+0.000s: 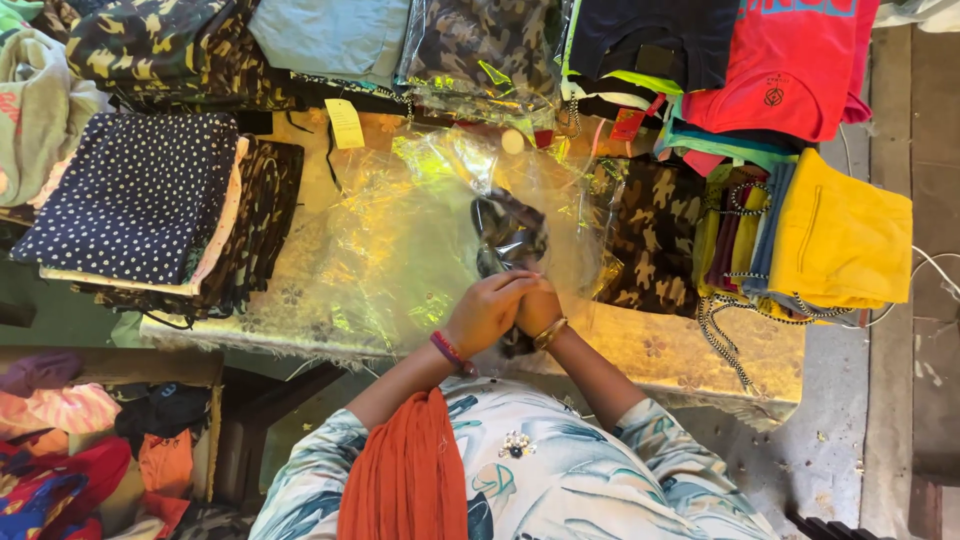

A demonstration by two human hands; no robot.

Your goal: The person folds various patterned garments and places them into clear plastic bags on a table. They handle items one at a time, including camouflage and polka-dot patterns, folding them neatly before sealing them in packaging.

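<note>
- My 2 hands meet at the near edge of the table, low in the middle of the view, so the work sits right in front of my body.
- My left hand and right hand are pressed close together, fingers curled, pinching the near end of 1 dark camouflage garment inside a clear plastic bag.
- The garment stretches away from me, flat on the table; the plastic spreads crinkled and shiny around it.
- 1 bracelet rings each wrist.
- 1 navy polka-dot stack lies far left.
- 1 folded yellow piece tops a mixed pile far right, a red shirt behind it.
- More camouflage pieces lie along the far edge, out of the way; I cannot count them exactly.
</note>
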